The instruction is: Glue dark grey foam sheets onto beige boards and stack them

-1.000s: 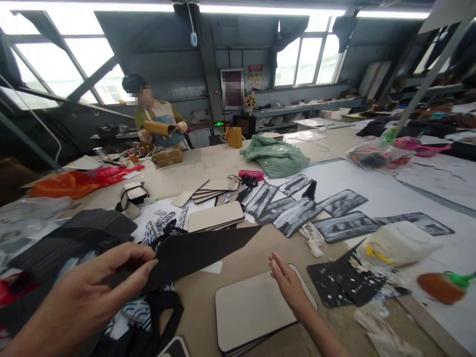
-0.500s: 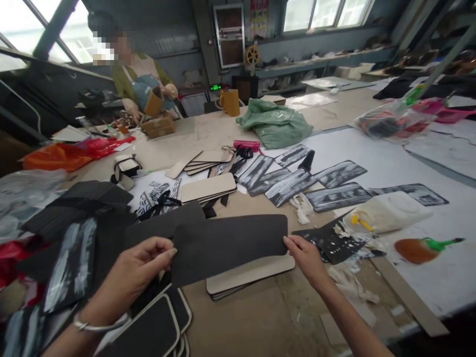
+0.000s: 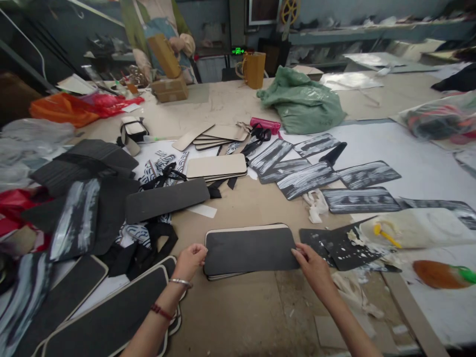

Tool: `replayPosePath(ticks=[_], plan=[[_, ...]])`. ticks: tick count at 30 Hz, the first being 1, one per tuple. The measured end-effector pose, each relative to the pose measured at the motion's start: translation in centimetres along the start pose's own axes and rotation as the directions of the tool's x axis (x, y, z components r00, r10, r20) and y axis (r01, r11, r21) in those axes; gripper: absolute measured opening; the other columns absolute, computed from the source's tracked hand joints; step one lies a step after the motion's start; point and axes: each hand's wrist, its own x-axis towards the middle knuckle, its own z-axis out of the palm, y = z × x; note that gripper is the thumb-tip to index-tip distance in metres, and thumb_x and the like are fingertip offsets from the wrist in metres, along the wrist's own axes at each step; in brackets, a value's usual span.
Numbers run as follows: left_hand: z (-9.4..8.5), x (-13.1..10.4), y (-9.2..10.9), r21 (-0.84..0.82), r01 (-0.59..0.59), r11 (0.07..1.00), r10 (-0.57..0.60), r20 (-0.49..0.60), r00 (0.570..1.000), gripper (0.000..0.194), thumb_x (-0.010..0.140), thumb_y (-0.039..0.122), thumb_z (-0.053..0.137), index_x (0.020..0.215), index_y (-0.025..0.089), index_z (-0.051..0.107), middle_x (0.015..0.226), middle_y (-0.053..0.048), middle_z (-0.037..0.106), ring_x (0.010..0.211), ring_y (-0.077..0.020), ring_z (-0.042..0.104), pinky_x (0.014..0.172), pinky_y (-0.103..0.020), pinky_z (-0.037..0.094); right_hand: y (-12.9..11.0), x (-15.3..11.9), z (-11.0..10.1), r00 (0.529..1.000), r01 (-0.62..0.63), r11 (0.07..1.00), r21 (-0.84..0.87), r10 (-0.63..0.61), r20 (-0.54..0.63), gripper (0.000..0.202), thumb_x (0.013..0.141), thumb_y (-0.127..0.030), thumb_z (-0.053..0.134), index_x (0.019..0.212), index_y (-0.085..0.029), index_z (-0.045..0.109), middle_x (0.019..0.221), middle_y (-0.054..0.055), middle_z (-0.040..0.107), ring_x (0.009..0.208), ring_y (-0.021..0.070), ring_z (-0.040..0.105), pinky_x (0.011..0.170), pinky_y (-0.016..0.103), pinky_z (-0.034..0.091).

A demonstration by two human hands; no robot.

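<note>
A black rectangular panel [image 3: 251, 249] lies over a short stack of cream panels [image 3: 219, 228], whose pale edge shows along the top and lower left. My left hand [image 3: 191, 260] pinches the black panel's left end. At its right end, my right hand [image 3: 310, 263] grips the corner between thumb and fingers. Left of centre rests another black panel [image 3: 167, 198]. Behind sits a pile of cream panels [image 3: 216, 166]. Black panels with white smears [image 3: 307, 182] are spread out at the right.
A white jug [image 3: 416, 228] and an orange bottle [image 3: 433, 274] stand or lie at the right. A green bag [image 3: 307, 101] is farther back. Cream-edged black panels [image 3: 107, 312] fill the lower left. Another person [image 3: 159, 29] handles a brown box across the table.
Both hands have brought the black panel down onto the cream stack and squared it with the stack. The camera view has tilted downward.
</note>
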Motion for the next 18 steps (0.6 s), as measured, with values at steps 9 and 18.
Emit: replayPosePath(ticks=[9, 18], plan=[[1.0, 1.2, -0.5, 0.251, -0.033, 0.967, 0.050, -0.062, 0.997, 0.015, 0.056, 0.032, 0.049, 0.055, 0.018, 0.051, 0.044, 0.005, 0.049, 0.043, -0.0107, 0.046, 0.046, -0.022, 0.035, 0.6, 1.6, 1.3, 0.999, 0.050, 0.992, -0.119, -0.049, 0.009, 0.042, 0.073, -0.051, 0.041, 0.094, -0.017, 0.057, 0.063, 0.003, 0.060, 0.059, 0.0195, 0.057, 0.061, 0.032, 0.042], [1.1, 0.8, -0.5, 0.388, -0.044, 0.920, 0.087, -0.092, 0.992, 0.015, 0.061, 0.032, 0.048, 0.057, 0.019, 0.054, 0.047, 0.004, 0.053, 0.052, -0.0140, 0.052, 0.052, -0.023, 0.036, 0.3, 1.3, 1.3, 0.997, 0.061, 0.951, -0.302, -0.047, 0.054, 0.037, 0.079, -0.042, 0.038, 0.103, -0.018, 0.053, 0.069, 0.003, 0.061, 0.064, 0.0206, 0.058, 0.061, 0.031, 0.041]])
